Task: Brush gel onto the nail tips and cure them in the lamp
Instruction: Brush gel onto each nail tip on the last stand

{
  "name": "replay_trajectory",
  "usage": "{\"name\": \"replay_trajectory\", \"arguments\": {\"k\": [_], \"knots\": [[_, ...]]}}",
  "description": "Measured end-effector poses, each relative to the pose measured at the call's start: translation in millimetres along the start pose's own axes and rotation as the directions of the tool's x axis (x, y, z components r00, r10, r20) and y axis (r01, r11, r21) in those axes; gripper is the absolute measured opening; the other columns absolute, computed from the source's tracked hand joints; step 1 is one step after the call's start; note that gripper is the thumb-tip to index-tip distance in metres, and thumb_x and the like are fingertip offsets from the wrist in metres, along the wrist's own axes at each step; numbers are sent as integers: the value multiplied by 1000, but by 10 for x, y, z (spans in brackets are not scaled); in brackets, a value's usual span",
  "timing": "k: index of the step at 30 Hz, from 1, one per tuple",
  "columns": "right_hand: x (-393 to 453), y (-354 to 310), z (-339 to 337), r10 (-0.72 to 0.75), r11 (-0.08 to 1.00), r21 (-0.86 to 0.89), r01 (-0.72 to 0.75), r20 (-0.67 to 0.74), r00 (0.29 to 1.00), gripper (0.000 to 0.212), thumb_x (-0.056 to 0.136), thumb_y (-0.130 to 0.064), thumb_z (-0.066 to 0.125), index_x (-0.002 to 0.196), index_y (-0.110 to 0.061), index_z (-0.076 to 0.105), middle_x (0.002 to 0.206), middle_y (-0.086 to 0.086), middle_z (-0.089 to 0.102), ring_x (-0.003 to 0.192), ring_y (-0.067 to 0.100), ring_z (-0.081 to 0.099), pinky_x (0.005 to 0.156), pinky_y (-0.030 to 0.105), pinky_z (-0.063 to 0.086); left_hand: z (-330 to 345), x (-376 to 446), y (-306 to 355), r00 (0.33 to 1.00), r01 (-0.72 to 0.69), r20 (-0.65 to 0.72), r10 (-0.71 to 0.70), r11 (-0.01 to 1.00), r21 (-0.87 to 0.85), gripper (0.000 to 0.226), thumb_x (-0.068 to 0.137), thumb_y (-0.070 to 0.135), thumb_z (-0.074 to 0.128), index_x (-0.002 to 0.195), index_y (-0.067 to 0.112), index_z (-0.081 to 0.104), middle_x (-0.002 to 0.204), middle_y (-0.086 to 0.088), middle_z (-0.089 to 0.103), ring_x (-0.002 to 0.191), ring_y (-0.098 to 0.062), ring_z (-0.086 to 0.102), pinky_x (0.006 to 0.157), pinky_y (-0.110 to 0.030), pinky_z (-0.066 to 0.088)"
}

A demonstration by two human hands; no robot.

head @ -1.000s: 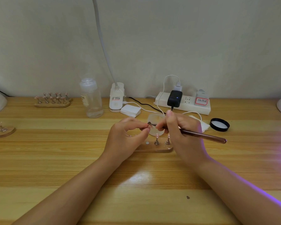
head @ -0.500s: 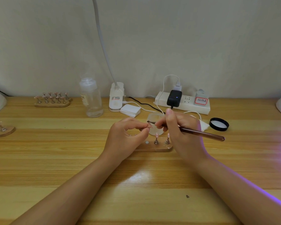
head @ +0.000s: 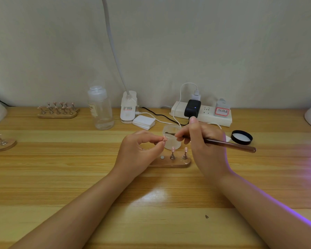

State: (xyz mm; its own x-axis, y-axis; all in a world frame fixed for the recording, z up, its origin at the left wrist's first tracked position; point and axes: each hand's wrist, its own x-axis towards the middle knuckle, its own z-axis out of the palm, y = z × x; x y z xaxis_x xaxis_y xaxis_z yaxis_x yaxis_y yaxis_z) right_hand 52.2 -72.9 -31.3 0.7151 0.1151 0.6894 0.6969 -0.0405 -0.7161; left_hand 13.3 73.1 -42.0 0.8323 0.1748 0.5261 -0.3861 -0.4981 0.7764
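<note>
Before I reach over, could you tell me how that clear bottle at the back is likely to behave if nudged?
The clear bottle stands tall and narrow, so it would probably tip rather than slide. It looks nearly empty, so likely light. Its smooth plastic may be slightly slippery.

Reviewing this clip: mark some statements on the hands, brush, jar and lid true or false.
1. The right hand holds the brush. True.
2. The left hand is empty. False: it pinches a nail tip.
3. The black lid sits on the jar. False: it lies on the table, right of the hands; the jar is open.
4. Two nail tips stand on the wooden holder under the hands. True.
</note>
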Motion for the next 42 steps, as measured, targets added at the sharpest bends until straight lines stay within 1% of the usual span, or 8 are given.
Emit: {"name": "replay_trajectory", "arguments": {"k": [5,8,13,16,23,31,35,42], "knots": [[-12,-12,16,8,1000,-29,-6,64,998,39,92,-22,42,64,-13,68,60,-11,63,59,-1,60,59,11,43,6,9,-5,1000,5,1,-5,1000,-8,19,75,8,72,78,27,71,76,12,67,78,-4,61,66,-18,49],[-5,-22,3,6,1000,0,-6,50,999,40,91,-20,42,59,-18,65,54,-13,61,54,-1,59,56,9,42,7,11,-5,1000,12,8,-11,1000,-8,19,75,8,71,79,27,71,76,12,67,78,-3,61,64,-16,49],[-9,-6,-29,62,997,48,-61,-7,998,45,90,-24,41,51,-21,64,48,0,61,48,4,56,52,14,43,-4,-3,13,1000,4,12,-3,1000,-13,23,75,9,71,77,31,69,76,12,68,79,-4,62,66,-21,51],[-1,-7,-30,69,996,68,-66,-42,997,44,90,-25,40,53,-22,64,50,-5,62,50,4,57,54,13,42,-9,-3,15,1000,5,16,-5,1000,-13,21,76,8,71,80,29,69,77,12,68,80,-5,62,68,-24,52],[6,-29,22,25,1000,-2,-25,62,998,39,92,-22,41,62,-20,66,56,-13,62,57,0,60,58,11,43,0,-6,8,1000,9,22,-9,1000,-18,20,76,9,71,79,28,71,77,12,68,79,-4,62,66,-26,52],[7,-38,-33,93,994,46,-94,40,995,45,90,-25,41,52,-16,64,47,-2,59,46,4,54,51,15,42,1,-1,0,1000,7,30,-6,1000,-24,25,76,9,71,77,34,68,76,13,67,79,-3,61,63,-16,48],[8,-53,-43,138,984,117,-133,-32,990,46,90,-27,40,50,-18,63,47,7,58,42,9,51,44,16,41,-5,0,1,1000,6,27,-5,999,-36,23,76,10,71,77,33,69,78,15,67,82,-1,61,60,-10,44],[8,-34,-1,133,990,44,-134,29,991,41,92,-27,42,60,-19,67,54,-4,64,55,3,59,56,16,46,-5,7,-11,999,-15,49,16,1000,-17,17,76,12,71,86,26,70,80,19,66,84,2,60,62,-11,42]]}}
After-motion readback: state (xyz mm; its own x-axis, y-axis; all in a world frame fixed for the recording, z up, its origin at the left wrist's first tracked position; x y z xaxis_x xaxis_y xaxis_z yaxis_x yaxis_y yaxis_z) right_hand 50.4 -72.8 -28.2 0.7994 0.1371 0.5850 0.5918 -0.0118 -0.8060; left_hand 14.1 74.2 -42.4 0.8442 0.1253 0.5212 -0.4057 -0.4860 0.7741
